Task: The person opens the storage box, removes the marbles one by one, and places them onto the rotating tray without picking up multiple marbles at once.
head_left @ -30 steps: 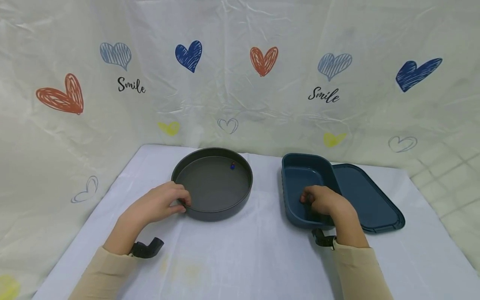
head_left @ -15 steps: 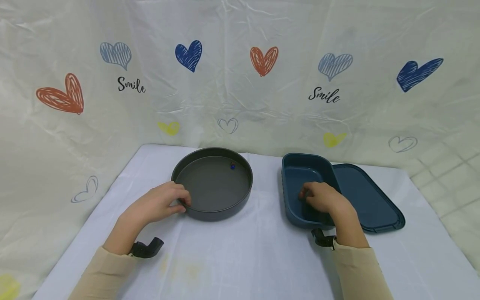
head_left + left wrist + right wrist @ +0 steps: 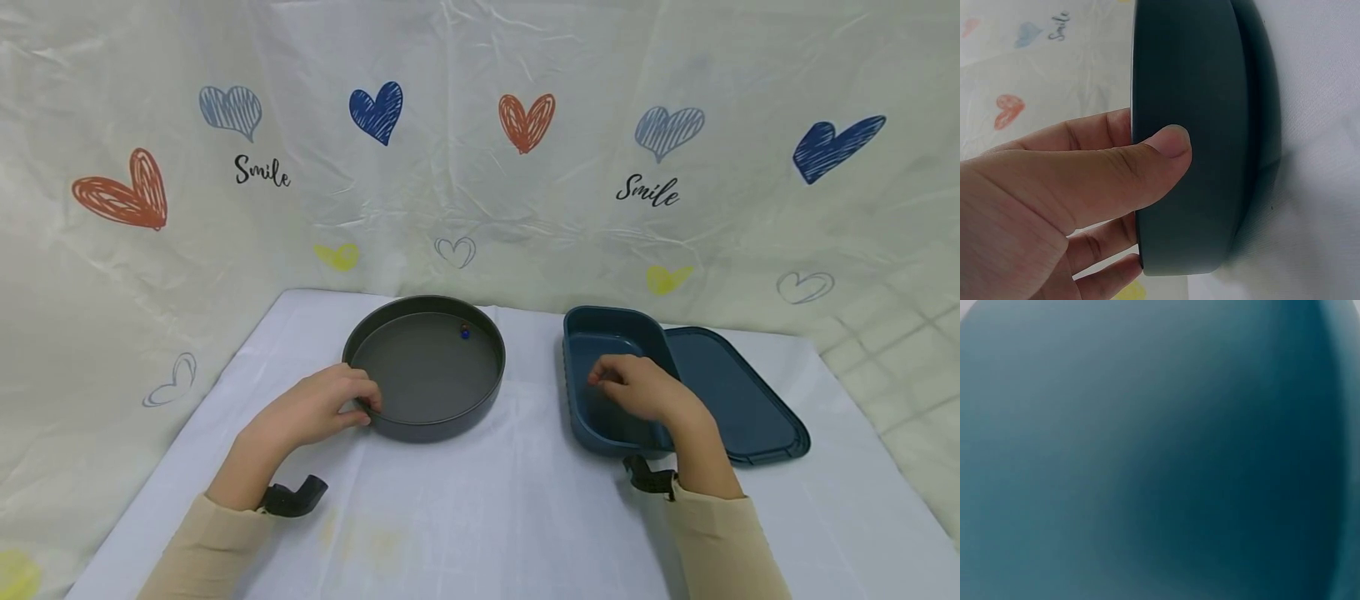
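"Left fingers [image 3: 365,389]?"
"Mine pinch the rim of the dark pan [image 3: 427,371], here on the table [image 3: 480,508]!"
"And the right fingers [image 3: 611,364]?"
"Curled over the blue box [image 3: 609,340]; whether they hold anything, I can't tell."

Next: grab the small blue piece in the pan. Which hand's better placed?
Probably the right hand: it's over the box, and the small blue piece lies toward the right side of the pan. The left hand grips the pan. Can't tell whether the right holds something.
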The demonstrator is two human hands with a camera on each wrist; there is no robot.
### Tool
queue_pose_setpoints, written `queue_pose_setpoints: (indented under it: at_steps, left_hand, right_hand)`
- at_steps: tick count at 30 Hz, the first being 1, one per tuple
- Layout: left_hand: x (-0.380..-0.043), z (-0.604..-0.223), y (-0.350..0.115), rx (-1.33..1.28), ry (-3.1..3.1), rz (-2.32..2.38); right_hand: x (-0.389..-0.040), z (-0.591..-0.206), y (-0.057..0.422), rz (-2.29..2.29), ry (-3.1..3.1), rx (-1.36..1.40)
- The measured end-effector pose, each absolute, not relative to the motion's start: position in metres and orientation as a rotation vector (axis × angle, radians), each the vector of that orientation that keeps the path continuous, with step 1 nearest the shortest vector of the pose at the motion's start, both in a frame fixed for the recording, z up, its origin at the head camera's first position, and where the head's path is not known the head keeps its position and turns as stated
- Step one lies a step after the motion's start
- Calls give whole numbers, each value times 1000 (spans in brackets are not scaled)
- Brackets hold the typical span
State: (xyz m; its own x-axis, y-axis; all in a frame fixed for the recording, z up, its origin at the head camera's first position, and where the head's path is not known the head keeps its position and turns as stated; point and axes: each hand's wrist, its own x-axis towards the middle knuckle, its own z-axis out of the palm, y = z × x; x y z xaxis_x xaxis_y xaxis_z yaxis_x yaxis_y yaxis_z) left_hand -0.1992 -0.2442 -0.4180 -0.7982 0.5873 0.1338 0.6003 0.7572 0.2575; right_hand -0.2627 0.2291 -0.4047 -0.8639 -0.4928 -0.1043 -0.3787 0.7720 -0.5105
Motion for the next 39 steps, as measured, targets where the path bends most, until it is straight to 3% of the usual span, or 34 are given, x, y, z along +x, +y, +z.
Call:
queue_pose_setpoints:
  at_steps: [21,39]
  left_hand:
    - [-200,-417,-244,-980,-2909,-467]
    - [-197,-414,-244,-947,-2916,-493]
  right_hand:
    - [-263,-400,218,-1417,2512,-724]
    - [-256,-396,166,-1520,2304,-833]
